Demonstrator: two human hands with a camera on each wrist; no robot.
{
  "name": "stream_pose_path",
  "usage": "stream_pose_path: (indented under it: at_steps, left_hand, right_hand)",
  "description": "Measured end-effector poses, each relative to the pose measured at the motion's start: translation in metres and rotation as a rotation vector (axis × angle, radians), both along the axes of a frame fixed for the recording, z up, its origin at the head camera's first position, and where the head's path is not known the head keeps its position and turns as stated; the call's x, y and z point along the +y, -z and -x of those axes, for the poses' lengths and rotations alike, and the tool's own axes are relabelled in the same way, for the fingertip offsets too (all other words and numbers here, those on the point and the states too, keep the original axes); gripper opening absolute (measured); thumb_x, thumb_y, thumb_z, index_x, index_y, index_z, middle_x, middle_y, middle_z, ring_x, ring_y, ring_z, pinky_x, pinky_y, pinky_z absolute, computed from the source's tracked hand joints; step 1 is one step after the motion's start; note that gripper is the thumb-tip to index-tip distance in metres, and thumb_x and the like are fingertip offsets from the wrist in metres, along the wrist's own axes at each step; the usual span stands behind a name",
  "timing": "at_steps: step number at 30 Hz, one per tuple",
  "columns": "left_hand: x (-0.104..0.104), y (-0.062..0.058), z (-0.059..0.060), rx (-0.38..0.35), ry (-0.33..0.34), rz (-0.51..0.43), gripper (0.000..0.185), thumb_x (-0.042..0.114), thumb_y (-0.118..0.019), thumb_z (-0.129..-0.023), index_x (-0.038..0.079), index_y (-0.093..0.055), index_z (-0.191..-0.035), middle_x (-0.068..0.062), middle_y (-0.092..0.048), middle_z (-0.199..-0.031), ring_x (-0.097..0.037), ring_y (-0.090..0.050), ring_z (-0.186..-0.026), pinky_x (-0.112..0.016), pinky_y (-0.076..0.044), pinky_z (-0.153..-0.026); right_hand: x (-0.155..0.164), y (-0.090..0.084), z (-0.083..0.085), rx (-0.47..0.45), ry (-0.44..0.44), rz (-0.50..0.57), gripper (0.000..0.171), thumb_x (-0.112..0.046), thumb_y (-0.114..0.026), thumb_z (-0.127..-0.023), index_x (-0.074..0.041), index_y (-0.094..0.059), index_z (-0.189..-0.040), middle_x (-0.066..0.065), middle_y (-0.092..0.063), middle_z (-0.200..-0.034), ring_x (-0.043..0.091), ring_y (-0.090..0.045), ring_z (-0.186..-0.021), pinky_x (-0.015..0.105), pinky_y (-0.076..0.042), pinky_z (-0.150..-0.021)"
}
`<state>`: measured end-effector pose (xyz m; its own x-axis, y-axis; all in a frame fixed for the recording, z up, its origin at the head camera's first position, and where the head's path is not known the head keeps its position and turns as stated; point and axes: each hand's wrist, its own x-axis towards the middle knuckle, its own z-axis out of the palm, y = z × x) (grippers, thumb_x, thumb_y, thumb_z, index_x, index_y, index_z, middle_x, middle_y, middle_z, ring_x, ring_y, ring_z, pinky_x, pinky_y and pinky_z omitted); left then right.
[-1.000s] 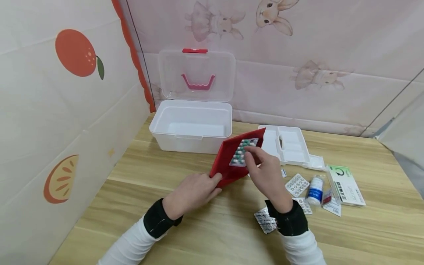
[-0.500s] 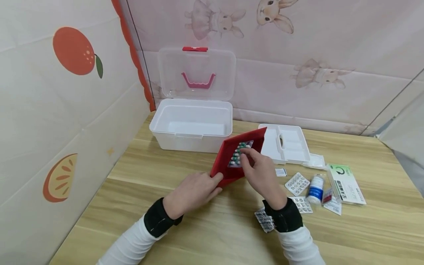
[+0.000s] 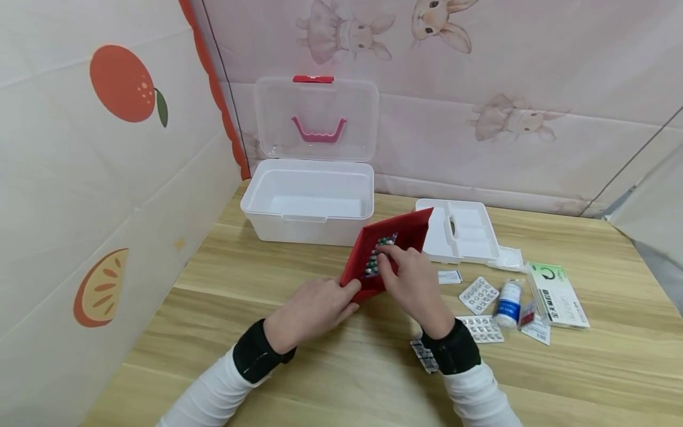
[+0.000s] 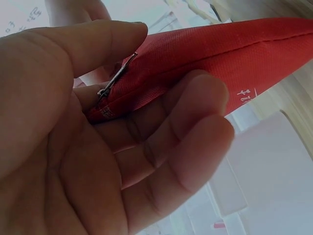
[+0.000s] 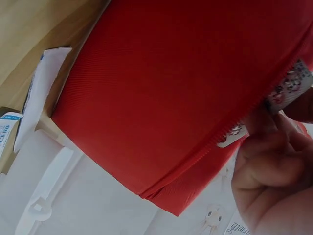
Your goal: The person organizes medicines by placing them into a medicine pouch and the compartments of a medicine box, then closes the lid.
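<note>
A red fabric pouch [image 3: 397, 234] stands tilted over the wooden table, in front of an open white box [image 3: 309, 201]. My left hand [image 3: 315, 305] grips the pouch's near corner by the zipper end [image 4: 116, 78], thumb on top and fingers under. My right hand [image 3: 408, 279] pinches a blister pack of green and white capsules [image 3: 373, 261] and holds it part way inside the pouch's mouth. In the right wrist view the pack's edge [image 5: 288, 90] shows at the zipper line of the pouch [image 5: 166, 93].
The box's clear lid [image 3: 316, 118] with a pink handle stands up behind it. A white tray insert [image 3: 460, 231] lies right of the pouch. Right of my hands lie blister packs [image 3: 478, 295], a small white bottle [image 3: 508, 303], a green and white carton [image 3: 556, 295] and leaflets.
My right hand has pushed the capsule blister pack down and left, deeper into the pouch. The pouch has settled a little lower. My left hand kept its grip.
</note>
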<state>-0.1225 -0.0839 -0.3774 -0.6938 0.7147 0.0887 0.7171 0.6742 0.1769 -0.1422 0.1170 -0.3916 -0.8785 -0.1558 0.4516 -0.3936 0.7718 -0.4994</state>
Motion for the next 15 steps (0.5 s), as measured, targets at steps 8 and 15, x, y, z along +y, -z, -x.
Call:
stream_pose_path:
  at_steps: [8,15]
  left_hand:
    - [0.0015,0.0019,0.0005,-0.012,0.000,-0.009,0.023,0.024,-0.070,-0.094,0.010,-0.057,-0.106,-0.006,-0.070,-0.085,-0.009,-0.055,-0.059,-0.019,-0.047,-0.057]
    - [0.0025,0.0023,0.0007,-0.026,-0.001,-0.007,0.023,0.024,-0.070,-0.094,0.009,-0.057,-0.106,-0.005,-0.068,-0.080,-0.009,-0.052,-0.057,-0.019,-0.044,-0.055]
  right_hand:
    - [-0.0065,0.0034,-0.0005,0.003,0.021,-0.126,0.022,-0.021,-0.064,-0.096,-0.011,-0.075,-0.112,0.008,-0.074,-0.085,0.021,-0.048,-0.074,0.029,-0.043,-0.055]
    - [-0.0087,0.0058,0.0003,-0.021,0.011,-0.168,0.022,-0.019,-0.065,-0.095,-0.011,-0.073,-0.114,0.007,-0.076,-0.088,0.020,-0.047,-0.076,0.028,-0.043,-0.056]
